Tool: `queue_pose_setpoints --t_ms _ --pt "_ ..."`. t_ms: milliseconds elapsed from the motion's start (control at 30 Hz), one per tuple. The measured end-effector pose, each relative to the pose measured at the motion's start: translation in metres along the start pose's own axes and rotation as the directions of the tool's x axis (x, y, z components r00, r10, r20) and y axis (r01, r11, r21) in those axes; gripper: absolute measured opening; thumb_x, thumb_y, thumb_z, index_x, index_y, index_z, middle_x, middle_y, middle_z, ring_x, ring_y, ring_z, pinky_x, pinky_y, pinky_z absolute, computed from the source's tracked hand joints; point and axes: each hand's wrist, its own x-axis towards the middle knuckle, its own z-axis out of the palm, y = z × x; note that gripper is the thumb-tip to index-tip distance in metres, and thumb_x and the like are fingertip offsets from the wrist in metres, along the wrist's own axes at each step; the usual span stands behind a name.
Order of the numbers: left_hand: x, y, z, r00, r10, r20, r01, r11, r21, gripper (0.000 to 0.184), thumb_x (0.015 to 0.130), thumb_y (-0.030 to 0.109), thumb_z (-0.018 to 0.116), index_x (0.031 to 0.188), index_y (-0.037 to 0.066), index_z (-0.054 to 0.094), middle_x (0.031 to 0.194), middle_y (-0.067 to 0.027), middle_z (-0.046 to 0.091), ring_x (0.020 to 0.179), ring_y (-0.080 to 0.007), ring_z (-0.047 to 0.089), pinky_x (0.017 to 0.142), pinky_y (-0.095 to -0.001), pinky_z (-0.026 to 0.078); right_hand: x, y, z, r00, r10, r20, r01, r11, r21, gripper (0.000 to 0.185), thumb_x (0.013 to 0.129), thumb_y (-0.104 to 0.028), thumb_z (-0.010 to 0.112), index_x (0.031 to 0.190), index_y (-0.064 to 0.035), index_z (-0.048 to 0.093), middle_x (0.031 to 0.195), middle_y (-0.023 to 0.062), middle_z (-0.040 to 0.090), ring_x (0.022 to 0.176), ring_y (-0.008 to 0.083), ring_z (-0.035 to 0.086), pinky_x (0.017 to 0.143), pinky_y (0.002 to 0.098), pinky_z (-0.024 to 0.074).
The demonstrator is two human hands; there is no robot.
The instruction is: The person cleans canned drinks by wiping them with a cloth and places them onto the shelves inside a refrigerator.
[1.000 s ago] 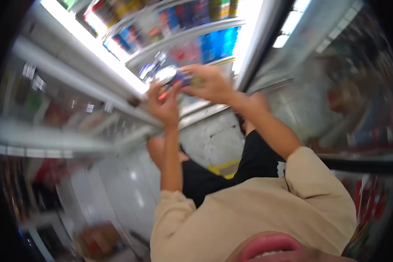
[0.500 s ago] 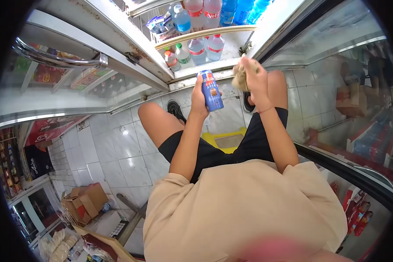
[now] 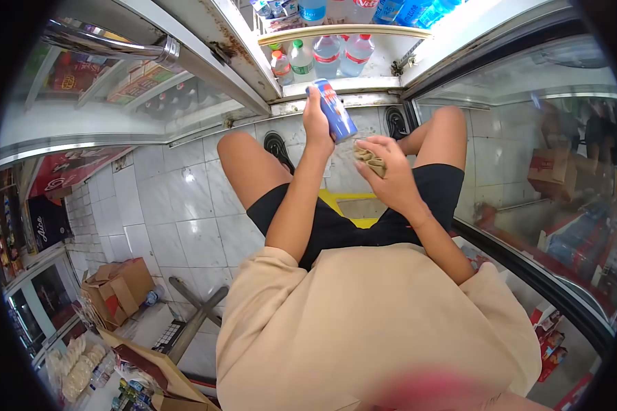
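Note:
A blue can [image 3: 336, 111] is held in my left hand [image 3: 318, 120], tilted, in front of the open fridge's lower edge. My right hand [image 3: 393, 179] grips a crumpled beige cloth [image 3: 370, 159] just below and to the right of the can's base, with a small gap between them. Behind the can, bottles with red and green caps [image 3: 301, 60] stand on the bottom level of the fridge. Above them, a shelf edge [image 3: 343, 31] runs across, with blue bottles [image 3: 418, 12] over it.
Glass doors stand open at left, with a chrome handle [image 3: 110, 42], and at right [image 3: 500, 137]. A yellow stool [image 3: 356, 209] is between my legs. Cardboard boxes [image 3: 120, 289] and a metal stand's crossed legs [image 3: 199, 301] are at lower left.
My right hand with the cloth has come down and left, nearer the can's base. The can is more tilted and a little higher in view. The camera view has shifted slightly.

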Motion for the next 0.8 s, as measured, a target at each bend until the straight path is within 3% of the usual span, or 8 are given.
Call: queue_pose_setpoints --t_ms 67,133,200,300,400,533,667,800 --pt "0.008 0.002 0.003 1.000 -0.010 0.023 0.012 0.994 -0.105 0.049 0.106 0.051 0.050 0.121 0.005 0.058 0.096 -0.0054 0.065 0.077 -0.0161 0.066 0.069 -0.0335 0.058 0.005 -0.008 -0.015 0.997 0.068 0.035 -0.068 0.998 0.003 0.049 0.085 -0.003 0.076 0.132 -0.0001 0.061 0.123 0.0166 0.064 0.116 0.0333 0.062 0.097 0.0386 0.0503" --pt "0.009 -0.002 0.005 0.997 -0.021 0.079 0.026 0.997 -0.070 0.054 0.105 0.054 0.049 0.126 0.005 0.055 0.097 -0.0055 0.065 0.079 -0.0160 0.066 0.073 -0.0348 0.059 0.033 -0.009 -0.020 0.959 -0.102 -0.265 0.098 0.995 -0.027 0.048 0.083 -0.010 0.079 0.129 -0.0037 0.065 0.111 0.0161 0.063 0.105 0.0303 0.064 0.090 0.0373 0.0522" --pt "0.005 -0.013 0.011 0.970 -0.133 0.202 0.155 0.983 -0.097 0.056 0.105 0.055 0.048 0.131 0.006 0.054 0.100 -0.0063 0.065 0.084 -0.0169 0.067 0.077 -0.0349 0.059 0.061 -0.014 -0.016 0.913 -0.131 -0.386 0.151 0.988 0.023 0.049 0.083 -0.014 0.080 0.129 -0.0051 0.065 0.116 0.0160 0.064 0.109 0.0320 0.062 0.093 0.0397 0.0504" --pt "-0.020 -0.028 0.028 0.962 -0.177 0.210 0.206 0.970 -0.128 0.057 0.106 0.059 0.039 0.131 0.010 0.057 0.116 -0.0092 0.068 0.094 -0.0212 0.069 0.086 -0.0360 0.058 0.090 0.003 -0.002 0.903 -0.385 -0.188 0.330 0.905 -0.268 0.043 0.090 -0.020 0.073 0.129 -0.0056 0.064 0.136 0.0139 0.061 0.118 0.0374 0.058 0.105 0.0456 0.0444" --pt "-0.022 -0.034 0.014 0.966 -0.165 0.197 0.207 0.955 -0.214 0.058 0.106 0.059 0.036 0.128 0.010 0.059 0.116 -0.0108 0.068 0.096 -0.0243 0.069 0.085 -0.0374 0.058 0.066 0.013 0.022 0.915 -0.404 -0.022 0.361 0.841 -0.403 0.036 0.093 -0.016 0.067 0.128 -0.0063 0.065 0.136 0.0127 0.060 0.120 0.0373 0.056 0.106 0.0454 0.0438" --pt "0.002 -0.017 0.000 0.963 -0.161 0.218 0.202 0.962 -0.182 0.058 0.106 0.060 0.034 0.118 0.009 0.059 0.102 -0.0113 0.067 0.085 -0.0263 0.068 0.075 -0.0425 0.060 0.009 0.003 0.014 0.958 -0.284 0.045 0.286 0.918 -0.276 0.034 0.092 -0.004 0.065 0.126 -0.0052 0.066 0.136 0.0113 0.060 0.119 0.0375 0.057 0.102 0.0446 0.0471" --pt "0.000 -0.001 0.010 0.989 -0.099 0.109 0.115 0.982 -0.148 0.062 0.106 0.060 0.034 0.118 0.005 0.058 0.095 -0.0117 0.067 0.079 -0.0263 0.068 0.070 -0.0445 0.060 -0.020 -0.008 -0.011 0.981 -0.187 0.053 0.191 0.979 -0.070 0.039 0.090 -0.007 0.070 0.129 -0.0114 0.067 0.142 0.0216 0.050 0.117 0.0377 0.057 0.102 0.0410 0.0493" --pt "-0.007 -0.012 0.009 0.975 -0.143 0.172 0.159 0.984 -0.084 0.058 0.108 0.056 0.033 0.123 0.007 0.059 0.106 -0.0119 0.070 0.091 -0.0250 0.070 0.082 -0.0417 0.059 0.018 -0.019 -0.029 0.979 -0.158 -0.131 0.152 0.987 -0.055 0.040 0.091 -0.010 0.070 0.131 -0.0128 0.066 0.143 0.0268 0.046 0.118 0.0406 0.057 0.103 0.0422 0.0486"
